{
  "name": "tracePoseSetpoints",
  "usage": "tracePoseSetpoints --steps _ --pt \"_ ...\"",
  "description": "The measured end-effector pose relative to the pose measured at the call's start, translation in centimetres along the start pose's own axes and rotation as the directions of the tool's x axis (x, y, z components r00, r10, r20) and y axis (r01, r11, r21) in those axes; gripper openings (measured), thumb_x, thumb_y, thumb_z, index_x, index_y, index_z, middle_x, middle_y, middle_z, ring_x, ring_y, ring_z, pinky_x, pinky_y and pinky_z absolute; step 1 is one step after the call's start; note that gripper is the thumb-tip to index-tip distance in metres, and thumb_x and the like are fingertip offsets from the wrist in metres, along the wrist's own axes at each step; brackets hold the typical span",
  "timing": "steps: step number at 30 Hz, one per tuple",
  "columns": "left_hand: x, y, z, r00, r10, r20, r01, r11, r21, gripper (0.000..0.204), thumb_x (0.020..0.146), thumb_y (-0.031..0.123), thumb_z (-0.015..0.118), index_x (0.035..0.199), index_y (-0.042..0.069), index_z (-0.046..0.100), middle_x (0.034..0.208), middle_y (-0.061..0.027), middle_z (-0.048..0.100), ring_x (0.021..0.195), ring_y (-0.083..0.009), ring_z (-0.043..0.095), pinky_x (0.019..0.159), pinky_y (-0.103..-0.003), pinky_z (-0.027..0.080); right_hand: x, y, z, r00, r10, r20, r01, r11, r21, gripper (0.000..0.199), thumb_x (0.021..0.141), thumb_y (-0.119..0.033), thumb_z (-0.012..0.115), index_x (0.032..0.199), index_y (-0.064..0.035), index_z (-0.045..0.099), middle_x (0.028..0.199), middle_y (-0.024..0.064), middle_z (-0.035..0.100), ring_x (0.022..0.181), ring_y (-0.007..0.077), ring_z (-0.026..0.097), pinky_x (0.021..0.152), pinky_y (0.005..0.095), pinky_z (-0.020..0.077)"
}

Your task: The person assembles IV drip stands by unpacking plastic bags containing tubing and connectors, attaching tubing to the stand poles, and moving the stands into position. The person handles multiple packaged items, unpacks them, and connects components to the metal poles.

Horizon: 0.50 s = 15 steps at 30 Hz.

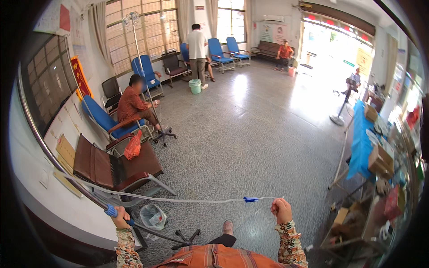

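brown chair (117, 167) beside drip stand (67, 172)

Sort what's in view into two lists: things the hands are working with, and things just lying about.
In hand:
- metal stand pole, gripped by the left hand
- clear tubing with blue clamp, its end held by the right hand

Lying about:
- small waste bin
- brown chair
- orange bag
- green bucket
- standing fan

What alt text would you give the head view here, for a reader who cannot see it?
The person's left hand grips a metal drip-stand pole near its blue collar, while the right hand pinches the end of clear infusion tubing with a blue clamp. Around them is a waiting room with blue chairs and seated people.
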<state>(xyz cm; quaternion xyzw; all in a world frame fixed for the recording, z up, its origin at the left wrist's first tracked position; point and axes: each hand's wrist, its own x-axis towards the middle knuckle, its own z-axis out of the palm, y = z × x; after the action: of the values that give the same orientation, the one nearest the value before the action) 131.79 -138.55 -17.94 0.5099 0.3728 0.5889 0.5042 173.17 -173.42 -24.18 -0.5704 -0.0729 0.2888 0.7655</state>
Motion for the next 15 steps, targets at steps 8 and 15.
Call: tracePoseSetpoints --steps 8,15 --pt "7.0 -6.5 18.3 0.996 0.01 -0.086 -0.007 1.0 0.027 0.017 0.073 0.003 0.054 0.064 0.008 0.04 0.049 -0.0023 0.037 0.039 -0.0115 0.035 0.038 -0.025 0.033 22.6 -3.7 2.0 1.0 0.015 0.015 -0.015 1.0 0.004 0.017 0.08 -0.014 0.042 0.068 -0.0056 0.05 0.054 0.0006 0.046 0.047 0.0083 0.042 0.041 0.0205 0.0297" --pt "14.8 -12.3 35.5 0.996 0.048 -0.081 -0.052 0.997 -0.05 0.018 0.073 0.002 0.055 0.069 0.008 0.039 0.053 -0.0011 0.038 0.038 -0.0097 0.036 0.038 -0.024 0.034 40.9 -5.9 1.3 0.995 0.1 0.01 -0.1 0.995 0.018 0.017 0.08 -0.016 0.043 0.067 -0.0064 0.047 0.054 0.0012 0.043 0.047 0.0111 0.043 0.039 0.0211 0.0301"
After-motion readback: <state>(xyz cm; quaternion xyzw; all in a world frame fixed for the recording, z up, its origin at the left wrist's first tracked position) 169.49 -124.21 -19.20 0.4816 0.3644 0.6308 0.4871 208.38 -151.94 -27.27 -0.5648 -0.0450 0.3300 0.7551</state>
